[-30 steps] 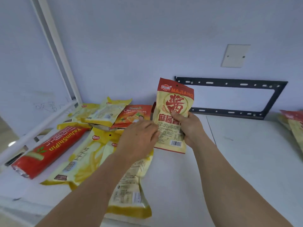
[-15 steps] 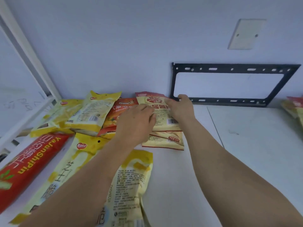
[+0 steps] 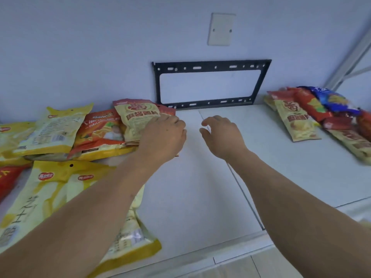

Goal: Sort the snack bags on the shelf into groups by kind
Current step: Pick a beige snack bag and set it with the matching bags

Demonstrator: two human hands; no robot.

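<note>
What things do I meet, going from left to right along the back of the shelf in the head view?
Yellow bag → orange bag → left hand → right hand → black wall bracket's right end → red-topped chip bag → blue bag.

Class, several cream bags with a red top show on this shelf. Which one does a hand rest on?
The cream bag with a red top at the back left, under the left hand. The matching bags at the right lie untouched.

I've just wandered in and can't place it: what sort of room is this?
Probably a plain indoor storage or work room, not a shop. Snack bags lie loose on a white shelf against a bare wall, with an empty black TV bracket and a blank wall plate.
</note>
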